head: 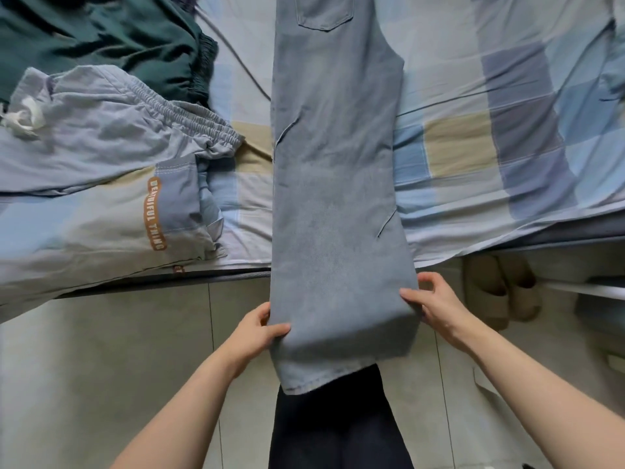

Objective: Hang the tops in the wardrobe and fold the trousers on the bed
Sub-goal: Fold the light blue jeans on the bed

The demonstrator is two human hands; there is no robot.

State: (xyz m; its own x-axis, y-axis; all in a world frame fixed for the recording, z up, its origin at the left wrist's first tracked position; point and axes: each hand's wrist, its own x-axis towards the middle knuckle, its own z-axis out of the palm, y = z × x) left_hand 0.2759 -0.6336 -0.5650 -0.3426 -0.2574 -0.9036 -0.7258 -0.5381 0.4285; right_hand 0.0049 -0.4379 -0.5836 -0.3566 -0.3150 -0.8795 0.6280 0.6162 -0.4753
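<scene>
Grey-blue trousers (pixel 334 184) lie lengthwise on bed (pixel 473 106), leg ends hanging over edge. Left hand (pixel 257 328), right hand (pixel 431 304): fingers pinching side edges near hem. Fabric looks soft, floppy, medium weight; grip both edges, lift evenly.

Home bedroom. Bed (pixel 490 137) made up with a blue, beige and purple checked sheet, clothes lying on it. Pale tiled floor (pixel 118 350) alongside. Pair of beige slippers (pixel 504 289) tucked just under the bed's edge.
</scene>
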